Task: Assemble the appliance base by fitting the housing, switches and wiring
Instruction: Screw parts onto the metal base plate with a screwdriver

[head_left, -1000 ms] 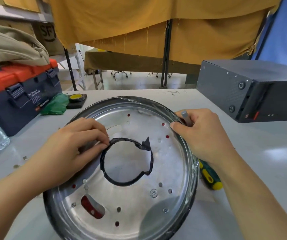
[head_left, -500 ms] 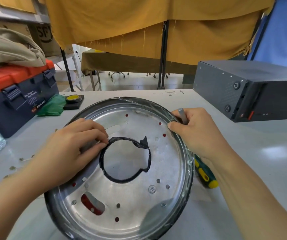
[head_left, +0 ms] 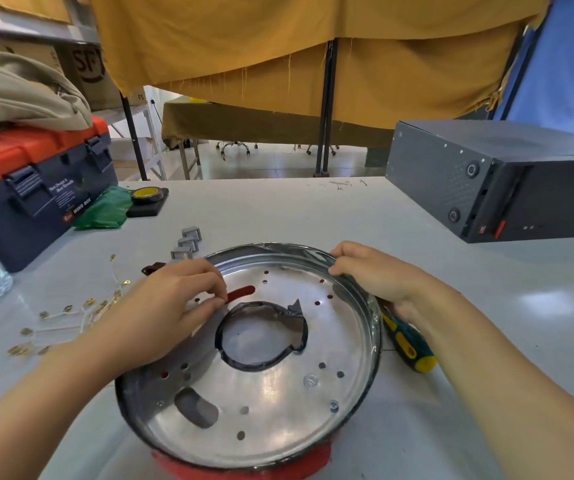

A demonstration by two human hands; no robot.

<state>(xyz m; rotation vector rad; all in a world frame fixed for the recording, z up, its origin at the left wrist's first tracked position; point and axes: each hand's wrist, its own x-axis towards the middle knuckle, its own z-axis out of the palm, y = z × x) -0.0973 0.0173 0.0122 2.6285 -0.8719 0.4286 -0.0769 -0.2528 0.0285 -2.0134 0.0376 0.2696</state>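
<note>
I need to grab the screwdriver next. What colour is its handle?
Green with yellow patches; the screwdriver lies right of the metal pan, seen in the head view.

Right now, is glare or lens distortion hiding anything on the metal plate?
Head view: soft glare patches on the metal plate, holes still readable; wide-angle bending at the frame edges stretches both forearms; left hand covers part of the red slot.

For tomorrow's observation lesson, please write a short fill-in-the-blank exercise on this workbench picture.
1. The right hand grips the metal pan's ____.
2. The toolbox has an ____ lid.
3. The screwdriver lies on the pan's ____ side.
4. The black tape lines the pan's central ____.

Missing words: rim; orange; right; hole
</note>
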